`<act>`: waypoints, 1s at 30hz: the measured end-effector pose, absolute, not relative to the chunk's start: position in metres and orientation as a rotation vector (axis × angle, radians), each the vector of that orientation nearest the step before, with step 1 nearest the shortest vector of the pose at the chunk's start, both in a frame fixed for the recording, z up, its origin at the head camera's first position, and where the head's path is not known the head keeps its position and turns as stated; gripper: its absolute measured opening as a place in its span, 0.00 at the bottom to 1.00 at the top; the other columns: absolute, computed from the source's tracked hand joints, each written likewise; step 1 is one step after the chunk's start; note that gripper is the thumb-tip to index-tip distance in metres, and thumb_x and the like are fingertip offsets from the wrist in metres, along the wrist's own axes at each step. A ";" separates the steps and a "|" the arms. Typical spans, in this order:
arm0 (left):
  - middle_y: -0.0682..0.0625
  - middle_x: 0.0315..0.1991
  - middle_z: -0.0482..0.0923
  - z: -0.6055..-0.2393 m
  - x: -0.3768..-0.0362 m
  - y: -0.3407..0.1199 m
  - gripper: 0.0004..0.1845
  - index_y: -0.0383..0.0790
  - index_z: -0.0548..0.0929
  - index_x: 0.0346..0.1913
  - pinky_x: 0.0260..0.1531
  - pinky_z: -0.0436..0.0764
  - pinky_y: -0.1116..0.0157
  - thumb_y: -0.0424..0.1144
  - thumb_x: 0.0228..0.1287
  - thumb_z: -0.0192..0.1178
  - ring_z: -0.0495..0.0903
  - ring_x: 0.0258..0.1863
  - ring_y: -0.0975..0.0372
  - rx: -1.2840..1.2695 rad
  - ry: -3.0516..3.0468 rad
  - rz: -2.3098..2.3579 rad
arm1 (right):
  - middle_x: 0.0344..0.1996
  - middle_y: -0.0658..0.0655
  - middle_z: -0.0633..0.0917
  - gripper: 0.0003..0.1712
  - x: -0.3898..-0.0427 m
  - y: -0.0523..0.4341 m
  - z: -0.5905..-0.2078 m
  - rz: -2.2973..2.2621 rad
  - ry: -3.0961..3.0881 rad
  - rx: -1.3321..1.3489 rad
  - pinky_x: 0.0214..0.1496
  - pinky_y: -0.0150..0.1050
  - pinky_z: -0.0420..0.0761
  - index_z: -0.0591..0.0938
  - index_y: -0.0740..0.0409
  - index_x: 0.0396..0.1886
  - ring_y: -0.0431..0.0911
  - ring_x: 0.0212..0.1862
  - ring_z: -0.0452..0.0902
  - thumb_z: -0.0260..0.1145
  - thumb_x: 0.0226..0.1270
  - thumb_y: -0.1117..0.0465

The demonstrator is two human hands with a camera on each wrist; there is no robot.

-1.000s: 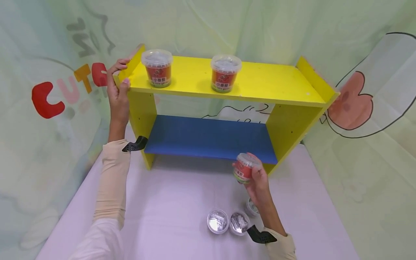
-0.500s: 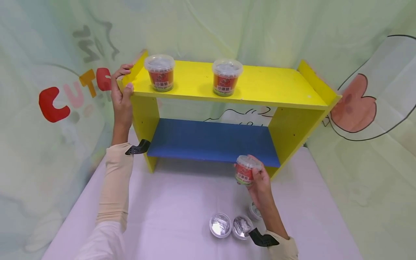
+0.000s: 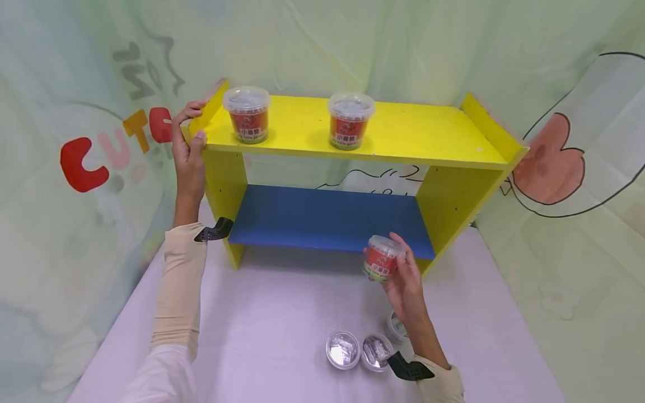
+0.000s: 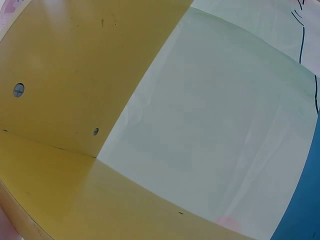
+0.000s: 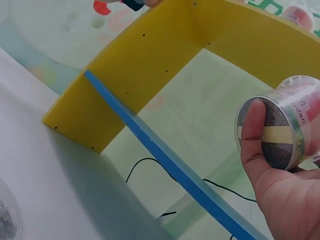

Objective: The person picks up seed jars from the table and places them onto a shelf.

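My left hand (image 3: 189,157) grips the upper left end of a yellow shelf unit (image 3: 413,131), thumb at the front and fingers over the side panel. In front of the blue lower shelf (image 3: 322,218), near its right end, my right hand (image 3: 407,288) holds a clear lidded plastic cup (image 3: 381,260) with a red label. The right wrist view shows a digit pressed against the base of this cup (image 5: 275,132), where dark contents show through. Two matching cups stand upright on the yellow top: one at the left (image 3: 249,115), another near the middle (image 3: 350,120).
Below my right hand, three lidded cups stand on the white-covered table (image 3: 262,319): a left one (image 3: 343,350), a middle one (image 3: 375,351) and one partly hidden by the wrist (image 3: 398,326). A printed curtain (image 3: 423,50) hangs behind and beside the shelf.
The head view has shifted slightly. My right hand has lifted its cup a little and tilted it, its fingers spreading somewhat. My left hand keeps its grip on the shelf.
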State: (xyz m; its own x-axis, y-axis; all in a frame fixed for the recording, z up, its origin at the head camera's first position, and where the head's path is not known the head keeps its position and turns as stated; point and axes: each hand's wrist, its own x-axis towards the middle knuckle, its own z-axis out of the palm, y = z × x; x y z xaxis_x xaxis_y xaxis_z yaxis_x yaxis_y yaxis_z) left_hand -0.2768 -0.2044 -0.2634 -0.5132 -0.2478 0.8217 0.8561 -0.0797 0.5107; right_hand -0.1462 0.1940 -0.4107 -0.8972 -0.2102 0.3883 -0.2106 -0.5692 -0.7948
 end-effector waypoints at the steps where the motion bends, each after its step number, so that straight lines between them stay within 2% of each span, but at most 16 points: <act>1: 0.44 0.61 0.69 -0.263 -0.277 -0.204 0.16 0.42 0.71 0.53 0.67 0.71 0.61 0.30 0.62 0.47 0.64 0.67 0.50 -0.706 -1.371 -1.713 | 0.63 0.54 0.73 0.32 -0.146 0.194 -0.410 2.688 -1.451 0.725 0.55 0.39 0.82 0.50 0.56 0.75 0.50 0.61 0.78 0.48 0.77 0.56; 6: 0.45 0.61 0.69 -0.261 -0.275 -0.203 0.16 0.42 0.71 0.53 0.67 0.70 0.62 0.30 0.62 0.47 0.63 0.67 0.50 -0.693 -1.375 -1.708 | 0.62 0.56 0.72 0.32 -0.148 0.192 -0.401 2.620 -1.477 0.760 0.59 0.40 0.80 0.51 0.56 0.74 0.50 0.61 0.79 0.51 0.76 0.60; 11: 0.44 0.60 0.69 -0.259 -0.272 -0.201 0.16 0.42 0.71 0.52 0.67 0.70 0.61 0.30 0.62 0.47 0.64 0.67 0.50 -0.694 -1.365 -1.714 | 0.62 0.56 0.72 0.32 -0.151 0.195 -0.381 2.529 -1.522 0.778 0.61 0.39 0.79 0.54 0.54 0.74 0.48 0.61 0.78 0.53 0.75 0.59; 18: 0.41 0.60 0.69 -0.249 -0.253 -0.193 0.16 0.41 0.71 0.52 0.67 0.71 0.62 0.30 0.61 0.47 0.63 0.67 0.48 -0.696 -1.373 -1.714 | 0.63 0.59 0.70 0.33 -0.154 0.202 -0.359 2.534 -1.391 0.861 0.59 0.41 0.81 0.55 0.52 0.73 0.51 0.62 0.77 0.55 0.74 0.59; 20: 0.41 0.60 0.69 -0.248 -0.250 -0.191 0.15 0.41 0.71 0.52 0.67 0.71 0.62 0.30 0.62 0.47 0.63 0.67 0.48 -0.700 -1.371 -1.722 | 0.64 0.61 0.69 0.32 -0.155 0.203 -0.354 2.536 -1.343 0.910 0.56 0.40 0.82 0.54 0.53 0.73 0.52 0.63 0.76 0.54 0.75 0.60; 23: 0.41 0.60 0.69 -0.248 -0.250 -0.191 0.15 0.40 0.71 0.52 0.67 0.70 0.62 0.30 0.62 0.47 0.63 0.67 0.47 -0.704 -1.369 -1.727 | 0.64 0.62 0.67 0.31 -0.156 0.204 -0.345 2.543 -1.272 0.972 0.58 0.40 0.81 0.55 0.55 0.73 0.54 0.63 0.75 0.53 0.75 0.62; 30: 0.43 0.61 0.69 -0.256 -0.263 -0.196 0.16 0.41 0.71 0.53 0.67 0.70 0.61 0.30 0.62 0.47 0.63 0.67 0.47 -0.706 -1.362 -1.730 | 0.60 0.62 0.70 0.34 -0.156 0.206 -0.326 2.523 -1.221 0.988 0.59 0.42 0.81 0.57 0.59 0.71 0.55 0.60 0.77 0.60 0.70 0.62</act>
State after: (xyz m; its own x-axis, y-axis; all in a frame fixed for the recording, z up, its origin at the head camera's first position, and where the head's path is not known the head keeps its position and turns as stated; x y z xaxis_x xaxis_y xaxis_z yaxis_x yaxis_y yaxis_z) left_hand -0.2630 -0.1964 -0.2557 -0.5192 -0.2507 0.8171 0.8531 -0.0937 0.5133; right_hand -0.1561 0.2055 -0.3260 -0.7662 -0.1272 0.6299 -0.4150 -0.6504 -0.6362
